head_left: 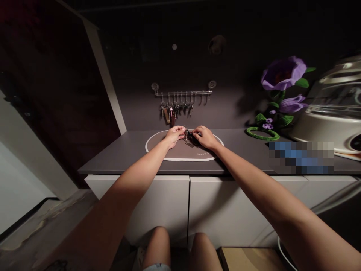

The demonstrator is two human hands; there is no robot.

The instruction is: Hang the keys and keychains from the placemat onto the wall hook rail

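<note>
Grip: left hand (175,136) pinches a key bunch (186,135), right hand (205,137) its dark attachment (194,140), likely steadying it.
Hook rail (183,93): keys (192,108) hang separately, probably for easy reach.

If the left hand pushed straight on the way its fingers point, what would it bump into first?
Probably the bunch of keys right in front of the left hand, though the exact depth is hard to judge.

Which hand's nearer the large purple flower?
Right. The right hand is at the mat, left of the large purple flower; the left hand is farther left, across the held keys.
</note>
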